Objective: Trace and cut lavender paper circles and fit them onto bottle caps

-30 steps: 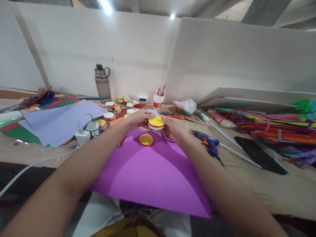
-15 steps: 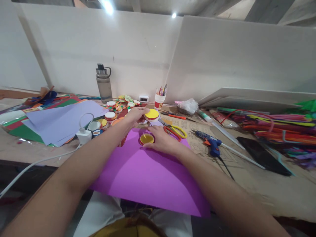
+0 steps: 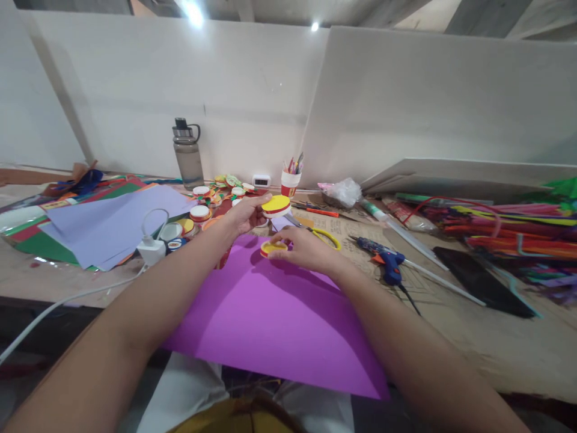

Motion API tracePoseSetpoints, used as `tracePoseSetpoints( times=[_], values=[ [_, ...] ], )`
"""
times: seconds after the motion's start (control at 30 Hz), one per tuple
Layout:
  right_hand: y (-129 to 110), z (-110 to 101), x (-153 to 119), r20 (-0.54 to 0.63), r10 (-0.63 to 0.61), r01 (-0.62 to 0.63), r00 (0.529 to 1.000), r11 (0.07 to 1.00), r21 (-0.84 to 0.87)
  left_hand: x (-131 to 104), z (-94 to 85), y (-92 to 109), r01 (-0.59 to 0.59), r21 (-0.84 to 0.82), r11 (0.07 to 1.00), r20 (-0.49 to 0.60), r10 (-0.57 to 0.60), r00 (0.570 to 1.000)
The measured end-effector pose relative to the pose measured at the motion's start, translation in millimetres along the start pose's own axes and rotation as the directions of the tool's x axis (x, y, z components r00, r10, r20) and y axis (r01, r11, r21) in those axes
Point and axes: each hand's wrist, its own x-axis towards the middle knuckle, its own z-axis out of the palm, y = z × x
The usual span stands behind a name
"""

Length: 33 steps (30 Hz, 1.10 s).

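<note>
My left hand [image 3: 249, 213] is closed on the edge of a round yellow-topped disc [image 3: 276, 205] with a red and white rim, held up over the far end of a purple sheet [image 3: 274, 319]. Nearer to me, my right hand [image 3: 304, 246] grips a second round piece, a shallow yellow cap [image 3: 271, 248] with a red band, between thumb and fingers. A yellow-handled pair of scissors [image 3: 328, 236] lies just beyond the right hand, partly hidden by it.
On the right lie a blue glue gun [image 3: 385, 261], a dark flat slab [image 3: 482, 282] and pipe cleaners [image 3: 505, 228]. Lavender sheets [image 3: 103, 225], a white charger [image 3: 151, 248] and several round pieces [image 3: 200, 213] are at left. A water bottle [image 3: 188, 156] and pencil cup [image 3: 290, 181] stand behind.
My right hand has tipped the cap, which showed its open yellow face before and now appears more edge-on and slightly higher. My left hand keeps its disc, moved only a little.
</note>
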Motion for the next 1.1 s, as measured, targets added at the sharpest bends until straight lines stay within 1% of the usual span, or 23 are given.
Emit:
tracePoseSetpoints(
  times=[0.07,0.1,0.13,0.17,0.2,0.23,0.3,0.33,0.37,0.4,0.47,0.5,0.53,0.6,0.67,0.73,0.9,0.97,1.1],
  values=[
    [2,0,-1,0.063,-0.028,0.028,0.998,1.0,-0.011,-1,0.6,-1,-0.019,0.016,1.0,0.005,0.019,1.0],
    [3,-1,-1,0.064,-0.024,0.025,0.998,1.0,-0.009,-1,0.8,-2,-0.035,0.033,0.999,0.015,0.034,0.999],
    [4,-2,0,0.03,0.002,-0.001,1.0,1.0,-0.001,-1,1.2,-3,-0.055,0.055,0.997,0.027,0.054,0.998],
    [4,-3,0,-0.044,0.045,-0.044,0.998,0.999,0.015,-1,1.8,-3,-0.081,0.086,0.993,0.037,0.078,0.996],
    [6,-5,1,-0.147,0.096,-0.092,0.984,0.995,0.037,-2,2.7,-4,-0.108,0.123,0.986,0.042,0.103,0.994],
    [7,-7,2,-0.265,0.141,-0.13,0.954,0.99,0.056,-3,4.0,-5,-0.132,0.165,0.977,0.042,0.127,0.991],
    [12,-10,4,-0.49,0.177,-0.153,0.853,0.984,0.089,-7,7.6,-6,-0.167,0.254,0.953,0.034,0.164,0.986],
    [15,-10,6,-0.556,0.17,-0.138,0.813,0.986,0.098,-9,9.6,-6,-0.183,0.297,0.937,0.037,0.181,0.983],
    [17,-10,7,-0.585,0.154,-0.113,0.796,0.988,0.106,-11,11.7,-7,-0.2,0.336,0.92,0.05,0.195,0.98],
    [19,-9,7,-0.577,0.137,-0.085,0.805,0.99,0.116,-13,13.6,-7,-0.217,0.37,0.903,0.073,0.205,0.976],
    [22,-6,9,-0.507,0.109,-0.042,0.855,0.989,0.141,-16,16.8,-9,-0.258,0.413,0.873,0.129,0.225,0.966],
    [22,-5,9,-0.476,0.1,-0.034,0.874,0.989,0.146,-16,18.1,-11,-0.275,0.411,0.869,0.157,0.23,0.96],
    [22,-5,9,-0.46,0.097,-0.031,0.883,0.988,0.149,-16,19.1,-12,-0.286,0.391,0.875,0.182,0.231,0.956],
    [22,-6,10,-0.466,0.106,-0.033,0.879,0.986,0.162,-15,21.1,-16,-0.28,0.309,0.909,0.22,0.218,0.951],
    [21,-8,10,-0.485,0.121,-0.037,0.866,0.983,0.18,-14,23.5,-19,-0.237,0.218,0.947,0.249,0.181,0.951],
    [20,-10,9,-0.498,0.133,-0.043,0.857,0.981,0.189,-15,26.2,-21,-0.188,0.165,0.968,0.274,0.138,0.952],
    [16,-13,9,-0.478,0.182,-0.073,0.86,0.969,0.238,-23,32.0,-21,-0.066,0.13,0.989,0.343,0.018,0.939],
    [16,-14,9,-0.472,0.2,-0.083,0.859,0.963,0.256,-24,32.7,-22,-0.053,0.121,0.991,0.342,0.008,0.94],
    [18,-17,10,-0.464,0.19,-0.046,0.865,0.951,0.305,-23,32.4,-23,-0.066,0.108,0.992,0.31,0.029,0.95]
  ],
)
